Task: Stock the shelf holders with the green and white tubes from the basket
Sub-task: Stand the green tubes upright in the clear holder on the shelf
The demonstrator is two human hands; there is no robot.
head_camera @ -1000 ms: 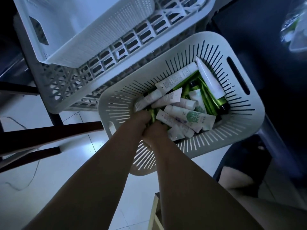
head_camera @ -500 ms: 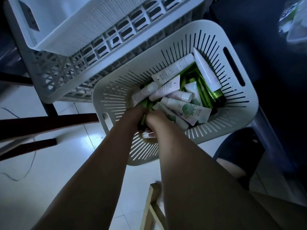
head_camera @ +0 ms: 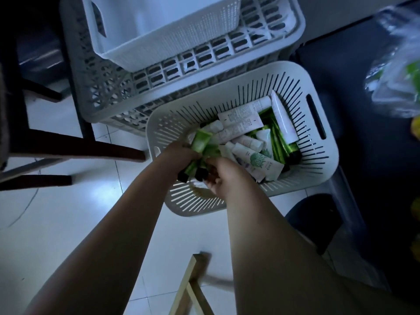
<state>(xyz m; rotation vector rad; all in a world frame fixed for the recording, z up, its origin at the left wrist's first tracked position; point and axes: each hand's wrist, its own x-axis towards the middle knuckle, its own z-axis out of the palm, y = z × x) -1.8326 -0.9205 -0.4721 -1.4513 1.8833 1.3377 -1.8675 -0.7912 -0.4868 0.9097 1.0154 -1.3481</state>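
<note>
Where the grabbing happens: near end of white basket (head_camera: 318, 171)
Left hand (head_camera: 179, 155): grips bunch of green tubes (head_camera: 201, 142)
Right hand (head_camera: 223, 172): curled against bunch; grip unclear

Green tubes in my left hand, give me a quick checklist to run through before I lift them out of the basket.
1. Grip: ok, the left hand is curled round a bundle of green tubes.
2. Second hold: cannot tell, the right hand sits at the bundle's black caps, its fingers hidden.
3. Bundle free of the pile: cannot tell, its far ends overlap white tubes.
4. Stock left in the basket: ok, plenty of both colours.
5. Shelf holders in sight: not ok, only a white bin on a grey crate shows.
</note>
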